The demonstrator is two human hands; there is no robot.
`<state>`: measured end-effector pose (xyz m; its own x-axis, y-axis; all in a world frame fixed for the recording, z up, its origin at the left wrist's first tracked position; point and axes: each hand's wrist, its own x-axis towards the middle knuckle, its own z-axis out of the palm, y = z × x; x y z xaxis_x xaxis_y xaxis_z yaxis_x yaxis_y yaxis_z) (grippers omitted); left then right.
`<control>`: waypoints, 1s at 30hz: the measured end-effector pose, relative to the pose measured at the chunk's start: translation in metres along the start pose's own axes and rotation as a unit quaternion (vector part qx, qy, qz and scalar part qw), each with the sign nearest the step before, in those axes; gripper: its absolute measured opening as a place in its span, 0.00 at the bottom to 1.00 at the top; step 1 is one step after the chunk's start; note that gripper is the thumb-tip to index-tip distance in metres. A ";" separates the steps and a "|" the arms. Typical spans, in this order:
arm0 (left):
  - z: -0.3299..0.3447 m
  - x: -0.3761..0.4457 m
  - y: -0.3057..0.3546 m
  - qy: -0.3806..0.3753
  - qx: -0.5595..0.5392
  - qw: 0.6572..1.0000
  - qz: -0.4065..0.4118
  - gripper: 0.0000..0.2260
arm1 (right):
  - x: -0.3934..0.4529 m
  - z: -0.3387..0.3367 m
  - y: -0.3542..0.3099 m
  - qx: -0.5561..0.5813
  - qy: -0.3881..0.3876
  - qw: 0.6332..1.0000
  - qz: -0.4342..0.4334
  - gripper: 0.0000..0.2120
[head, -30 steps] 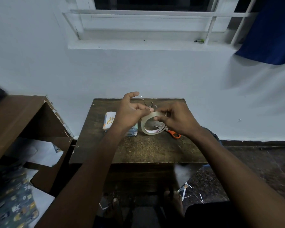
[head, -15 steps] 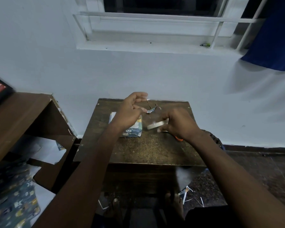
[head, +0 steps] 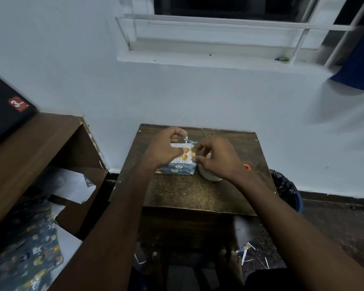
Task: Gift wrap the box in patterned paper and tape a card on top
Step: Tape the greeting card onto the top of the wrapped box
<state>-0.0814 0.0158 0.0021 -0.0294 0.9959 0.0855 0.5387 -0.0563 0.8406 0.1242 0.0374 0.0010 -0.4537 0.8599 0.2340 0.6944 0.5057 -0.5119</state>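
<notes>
Now tape roll [head: 210, 175] down on table [head: 183, 192]; both hands, left hand [head: 163, 150] and right hand [head: 215, 157], pinch tape strip [head: 190, 141] over card [head: 182, 155].

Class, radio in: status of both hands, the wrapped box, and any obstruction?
Left hand and right hand pinching tape strip over card. Wrapped box on table. Tape roll beside box, not blocking.

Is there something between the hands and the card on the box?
Nothing visible. Both the left hand and right hand are right over the card, which lies on the wrapped box. The tape roll sits aside, right of the box.
</notes>
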 end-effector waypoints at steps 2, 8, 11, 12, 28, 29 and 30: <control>0.001 0.000 -0.005 -0.018 -0.012 1.000 -0.008 0.26 | 0.002 0.004 -0.002 0.010 -0.002 1.000 0.005 0.13; 0.003 0.000 -0.008 -0.027 -0.045 0.999 -0.010 0.29 | 0.001 0.003 -0.001 0.045 0.017 0.999 0.004 0.11; 0.003 0.000 -0.007 -0.025 -0.034 0.999 -0.015 0.29 | 0.000 0.009 -0.003 0.024 0.005 1.000 -0.009 0.12; 0.004 0.000 -0.007 -0.024 -0.030 0.999 -0.016 0.29 | 0.000 0.011 -0.003 0.019 0.005 1.000 -0.008 0.13; 0.005 0.004 -0.009 -0.035 -0.032 0.998 -0.034 0.24 | 0.001 0.016 -0.009 -0.034 0.008 0.999 -0.011 0.13; 0.005 0.004 -0.009 -0.035 -0.023 0.998 -0.036 0.24 | 0.001 0.016 -0.010 -0.040 0.010 0.999 -0.014 0.13; 0.005 0.005 -0.010 -0.034 -0.014 0.999 -0.039 0.23 | 0.000 0.016 -0.011 -0.049 0.012 0.999 -0.019 0.12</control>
<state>-0.0822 0.0216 -0.0085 -0.0122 0.9998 -0.0169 0.5131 0.0208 0.8581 0.1074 0.0306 -0.0063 -0.4682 0.8408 0.2718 0.7289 0.5413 -0.4191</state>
